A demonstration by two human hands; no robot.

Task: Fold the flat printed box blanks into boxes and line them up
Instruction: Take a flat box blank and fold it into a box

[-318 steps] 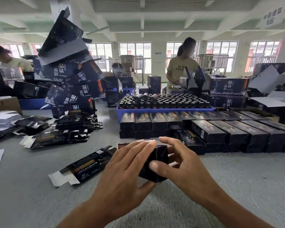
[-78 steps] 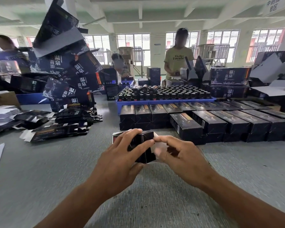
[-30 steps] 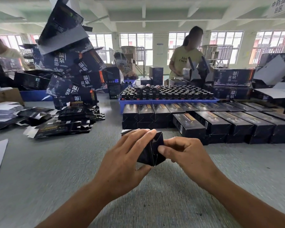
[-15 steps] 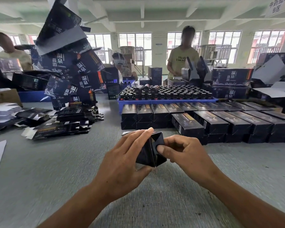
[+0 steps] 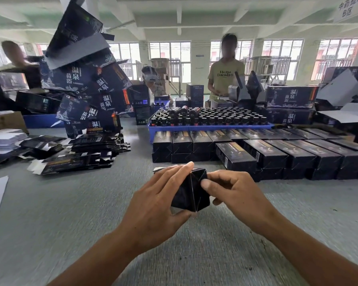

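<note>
1. The box (image 5: 189, 191) is held just above the desk (image 5: 70, 213), in front of the person, with its closed end turned toward the camera. The end flaps meet in diagonal seams.
2. The left hand (image 5: 159, 200) wraps the box's left side, its fingers (image 5: 174, 172) lying along the top edge and the thumb underneath. The right hand (image 5: 234, 190) holds the other side, with its thumb pressing on the end flaps near the upper right corner. Both hands are closed around the box, neither spread wide.
3. It looks like thin printed card: light, hollow and springy, stiff along the creases but easy to dent on the flat panels. The glossy print may be a little slippery.
4. Best taken by the long edges and corners, where the folds give strength. Pressing mid-panel would likely buckle it.
5. The end flaps probably stay shut only by tucking, so steady thumb pressure there seems wise until they lock.
6. The row of finished boxes (image 5: 277, 155) lies just beyond the hands. The pile of flat blanks (image 5: 77, 157) sits well off to the left.
</note>
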